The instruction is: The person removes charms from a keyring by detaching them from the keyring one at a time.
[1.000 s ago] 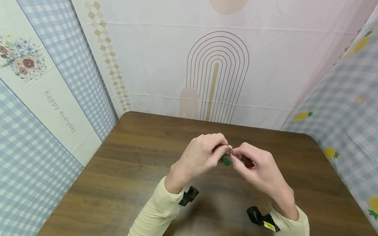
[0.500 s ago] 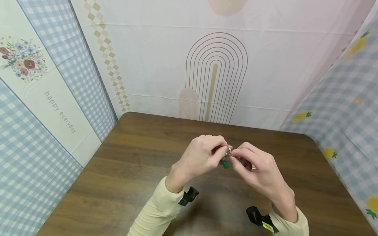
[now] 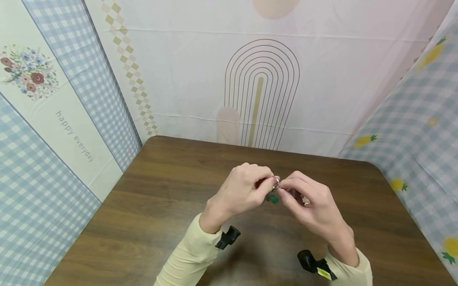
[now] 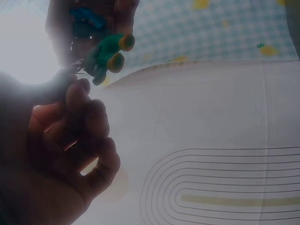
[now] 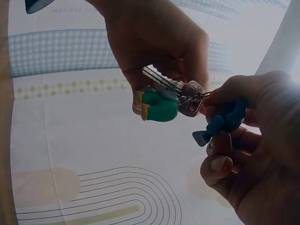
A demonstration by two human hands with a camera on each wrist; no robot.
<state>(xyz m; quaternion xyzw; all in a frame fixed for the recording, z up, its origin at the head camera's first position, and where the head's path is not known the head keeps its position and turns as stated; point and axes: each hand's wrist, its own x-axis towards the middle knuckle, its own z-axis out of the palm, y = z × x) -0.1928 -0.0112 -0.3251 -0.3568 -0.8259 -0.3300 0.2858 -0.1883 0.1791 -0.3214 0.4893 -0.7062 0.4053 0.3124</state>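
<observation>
Close together above the table, both hands work on a small bunch with a key and charms. My left hand pinches the silver key by its round head, the toothed blade pointing back under the palm. From a short chain beside it hangs a green figure charm with orange feet, also visible below the fingertips in the head view. Thumb and forefinger of my right hand pinch the metal key ring next to the key's head. A blue charm with a grey end lies against its curled fingers.
The brown wooden table stretches under both hands. Behind it hangs a white printed cloth, with checked cloths at the left and right. Black wrist cameras are strapped over the cream sleeves.
Both hands stay nearly in place. Between the fingertips the key ring and key have turned slightly, and the green charm has swung a little.
</observation>
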